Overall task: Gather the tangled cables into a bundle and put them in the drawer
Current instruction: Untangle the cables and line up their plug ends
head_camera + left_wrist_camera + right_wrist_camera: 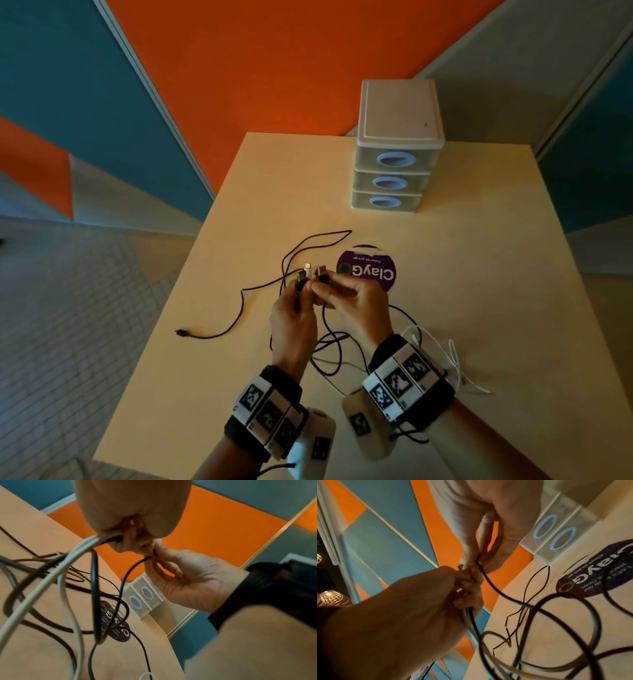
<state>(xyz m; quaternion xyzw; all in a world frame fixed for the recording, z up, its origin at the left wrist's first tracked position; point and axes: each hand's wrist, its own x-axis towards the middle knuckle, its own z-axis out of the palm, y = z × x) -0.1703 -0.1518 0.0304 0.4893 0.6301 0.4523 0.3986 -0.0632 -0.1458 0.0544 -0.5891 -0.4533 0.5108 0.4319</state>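
1. While the pale counter (445, 308) is carrying everything, its far right corner is being occupied by a white drawer unit (399, 144) of three stacked drawers, all being kept closed.
2. A round purple sticker (373, 272) is being shown on the counter, between the drawer unit and the hands.
3. Black cables (239, 310) are being left sprawled over the counter's middle and left, and a white cable (452, 353) is being left looped by the right wrist.
4. The left hand (291, 318) is being held above the counter, its fingers being curled round a black and a white cable just below their plugs.
5. The right hand (359, 301) is being held touching the left, a black cable plug being pinched between thumb and fingers.
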